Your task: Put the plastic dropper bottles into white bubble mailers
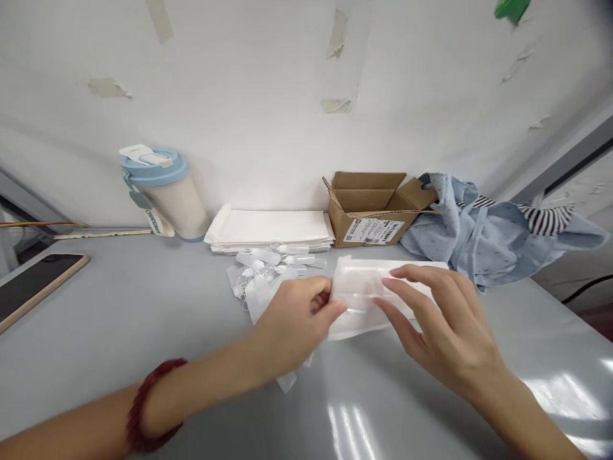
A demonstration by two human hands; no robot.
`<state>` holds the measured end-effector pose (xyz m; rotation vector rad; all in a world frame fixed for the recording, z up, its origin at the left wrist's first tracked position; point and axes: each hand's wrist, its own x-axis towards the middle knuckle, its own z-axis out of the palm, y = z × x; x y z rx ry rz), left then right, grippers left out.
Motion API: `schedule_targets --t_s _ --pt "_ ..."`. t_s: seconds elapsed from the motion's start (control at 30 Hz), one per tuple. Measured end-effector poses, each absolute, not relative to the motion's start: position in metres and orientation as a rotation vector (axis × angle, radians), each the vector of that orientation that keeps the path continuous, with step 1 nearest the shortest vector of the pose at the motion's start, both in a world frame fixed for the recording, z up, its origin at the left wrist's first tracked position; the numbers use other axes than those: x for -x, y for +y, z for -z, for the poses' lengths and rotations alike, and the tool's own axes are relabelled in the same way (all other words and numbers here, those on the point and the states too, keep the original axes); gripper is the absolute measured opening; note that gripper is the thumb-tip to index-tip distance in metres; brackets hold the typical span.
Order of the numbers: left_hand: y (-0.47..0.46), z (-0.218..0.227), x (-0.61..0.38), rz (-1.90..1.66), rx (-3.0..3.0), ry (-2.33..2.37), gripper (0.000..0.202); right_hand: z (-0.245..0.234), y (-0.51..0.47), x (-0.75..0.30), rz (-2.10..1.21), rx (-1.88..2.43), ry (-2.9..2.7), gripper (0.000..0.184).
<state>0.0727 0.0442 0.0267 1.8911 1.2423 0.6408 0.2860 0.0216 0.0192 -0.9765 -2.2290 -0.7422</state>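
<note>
My left hand pinches the left end of a white padded envelope, thumb in front and fingers curled behind. The envelope is raised a little off the table and looks slightly see-through, with a faint greyish patch near its middle. Over its right part is my right hand, thumb and fingers apart around that patch; I cannot make out anything held between them. Behind my left hand lies a pile of small clear plastic bottles with white tips. Part of the pile is hidden by the hand.
A stack of white envelopes lies by the wall. Right of it stand an open cardboard box and bunched blue cloth. A cream tumbler with a blue lid is at the left, a phone at the far left of the grey table.
</note>
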Motion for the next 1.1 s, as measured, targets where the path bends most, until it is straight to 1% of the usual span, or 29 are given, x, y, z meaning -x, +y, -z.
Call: schedule_targets --t_s 0.07,0.13,0.2,0.27,0.33,0.47,0.63,0.73,0.97,1.1 --pt "0.063 -0.032 -0.089 -0.542 -1.841 1.24 0.019 -0.016 0.029 -0.292 0.707 1.088 -2.318 0.021" --pt "0.084 -0.029 -0.102 -0.445 -1.835 1.257 0.014 -0.012 0.036 -0.297 0.64 1.327 -2.486 0.027" --pt "0.103 -0.022 -0.11 -0.344 -1.851 1.27 0.016 -0.006 0.044 -0.302 0.583 1.597 -2.585 0.033" --pt "0.119 -0.014 -0.114 -0.253 -1.903 1.268 0.024 -0.001 0.05 -0.306 0.55 1.77 -2.591 0.036" --pt "0.129 -0.007 -0.115 -0.191 -2.0 1.267 0.029 0.003 0.055 -0.309 0.526 1.894 -2.569 0.039" --pt "0.133 0.007 -0.106 -0.124 -2.312 1.278 0.031 0.008 0.062 -0.31 0.447 2.069 -2.568 0.04" --pt "0.13 0.021 -0.098 -0.032 -2.718 1.179 0.032 0.008 0.063 -0.306 0.38 2.115 -2.599 0.038" --pt "0.131 0.017 -0.1 0.087 -2.825 1.166 0.031 0.008 0.064 -0.306 0.365 2.085 -2.621 0.037" --pt "0.118 -0.016 -0.099 0.383 -2.782 1.27 0.029 0.02 0.067 -0.305 0.375 1.871 -2.659 0.043" --pt "0.112 -0.019 -0.093 0.446 -2.73 1.316 0.03 0.032 0.069 -0.3 0.39 1.725 -2.668 0.046"
